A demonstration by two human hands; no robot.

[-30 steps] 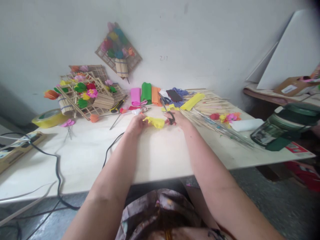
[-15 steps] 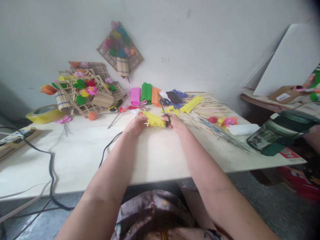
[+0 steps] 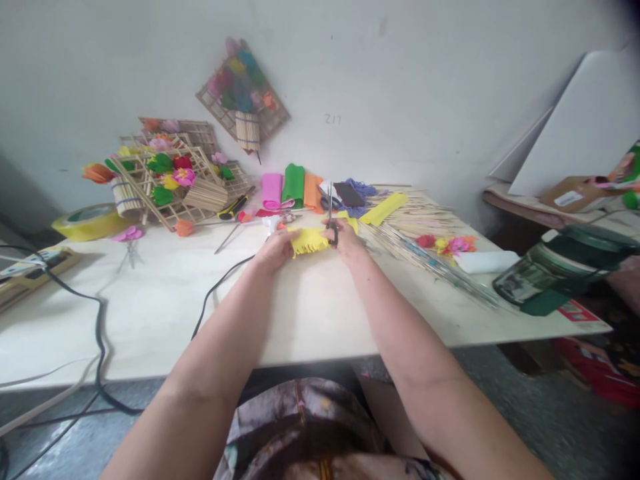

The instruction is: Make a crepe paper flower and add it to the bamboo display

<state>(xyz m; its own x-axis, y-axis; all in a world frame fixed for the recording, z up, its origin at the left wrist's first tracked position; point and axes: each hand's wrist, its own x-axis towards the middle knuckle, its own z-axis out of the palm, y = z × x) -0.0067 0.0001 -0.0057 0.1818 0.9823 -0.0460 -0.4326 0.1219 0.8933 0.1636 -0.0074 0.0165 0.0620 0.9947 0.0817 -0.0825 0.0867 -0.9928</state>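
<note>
Above the white table, a strip of yellow crepe paper [image 3: 309, 240] is stretched between my hands, its lower edge cut into a fringe. My left hand [image 3: 276, 249] is closed on the strip's left end. My right hand [image 3: 349, 241] grips a pair of scissors [image 3: 331, 223] by dark handles, with the blades pointing up and away from me; its fingers are also at the strip's right end. Just behind lies another yellow paper piece [image 3: 350, 220], partly hidden by my right hand. A white glue gun [image 3: 273, 223] seems to lie behind my left hand, mostly covered.
Pink [image 3: 271, 191], green [image 3: 293, 187] and orange paper rolls [image 3: 313, 193] stand at the back. Stick frames with paper flowers [image 3: 170, 173] are piled left, beside yellow tape [image 3: 90, 222]. Thin sticks [image 3: 420, 217] and a dark green flask [image 3: 555, 267] are on the right. A black cable [image 3: 215, 287] crosses the table.
The yellow strip has turned flatter and its fringe now hangs down. The scissors in my right hand have swung more upright. Both hands stay near the same place.
</note>
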